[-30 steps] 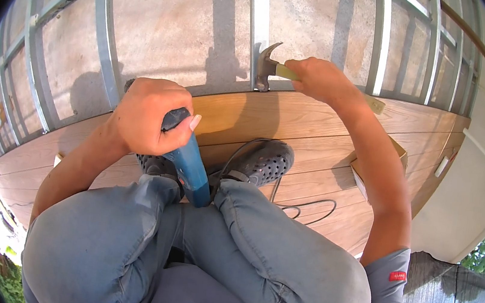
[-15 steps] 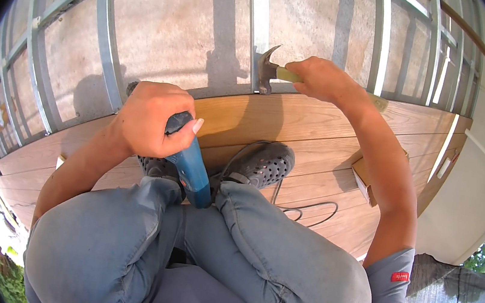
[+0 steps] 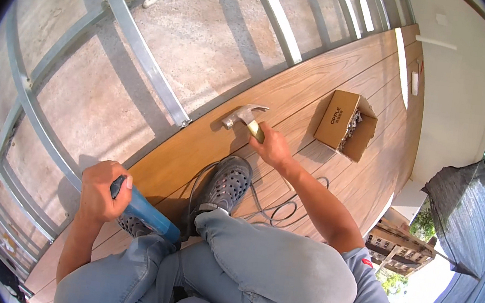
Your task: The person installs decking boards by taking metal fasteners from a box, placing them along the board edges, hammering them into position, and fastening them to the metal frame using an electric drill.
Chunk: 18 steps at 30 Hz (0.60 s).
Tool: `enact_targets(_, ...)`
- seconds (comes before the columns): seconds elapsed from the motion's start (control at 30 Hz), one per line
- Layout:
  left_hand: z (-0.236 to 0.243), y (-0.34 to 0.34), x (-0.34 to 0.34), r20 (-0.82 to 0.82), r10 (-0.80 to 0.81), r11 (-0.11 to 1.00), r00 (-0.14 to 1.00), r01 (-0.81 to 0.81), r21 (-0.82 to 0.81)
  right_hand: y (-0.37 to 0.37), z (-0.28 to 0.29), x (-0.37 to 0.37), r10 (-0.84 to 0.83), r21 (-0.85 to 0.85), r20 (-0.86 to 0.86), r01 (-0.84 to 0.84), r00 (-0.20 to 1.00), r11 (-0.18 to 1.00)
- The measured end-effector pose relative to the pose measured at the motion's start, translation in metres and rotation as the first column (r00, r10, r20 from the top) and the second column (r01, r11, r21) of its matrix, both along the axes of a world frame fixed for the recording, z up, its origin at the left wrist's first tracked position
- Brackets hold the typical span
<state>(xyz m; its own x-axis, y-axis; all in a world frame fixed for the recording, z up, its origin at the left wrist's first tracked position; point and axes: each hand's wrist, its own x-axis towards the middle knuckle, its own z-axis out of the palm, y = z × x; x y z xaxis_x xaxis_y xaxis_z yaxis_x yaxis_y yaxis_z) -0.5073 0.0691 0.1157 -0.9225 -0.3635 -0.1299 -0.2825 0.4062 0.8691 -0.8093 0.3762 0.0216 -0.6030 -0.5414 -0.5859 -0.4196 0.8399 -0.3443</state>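
My left hand is closed around the dark end of a blue power tool, whose body slopes down toward my knees. The tool's working end is hidden by the hand, so its exact kind does not show. In my right hand is a claw hammer, gripped by its pale yellow-green handle. The hammer's head is over the wooden planks, a short way right of the end of a metal stud. Whether the head touches the wood I cannot tell.
An open cardboard box with small metal pieces inside stands on the planks to the right. A dark cord loops beside my shoe. Beyond the planks, a metal frame lies over bare concrete. A pale wall borders the right side.
The view has turned right, bringing the box fully into sight. My right hand has drawn the hammer back from the metal stud over the planks. My left hand still grips the blue power tool.
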Motion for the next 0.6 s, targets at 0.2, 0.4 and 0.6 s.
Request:
enact_targets(0.2, -0.013, 0.006, -0.015, 0.137, -0.069, 0.995, 0.988, 0.078, -0.063, 0.088, -0.013, 0.013, -0.209, -0.084, -0.117, 0.200, 0.971, 0.976)
enact_targets(0.4, -0.025, 0.008, -0.021, 0.157, -0.112, 0.984, 0.981, 0.132, -0.118, 0.101, 0.024, -0.022, 0.212, -0.071, -0.458, -0.274, 0.863, 0.959)
enact_targets(0.6, -0.025, 0.007, -0.032, 0.311, -0.142, 0.982, 0.940, 0.174, -0.077, 0.189, 0.049, -0.161, -0.424, -0.182, -0.692, 0.427, 0.584, 0.886)
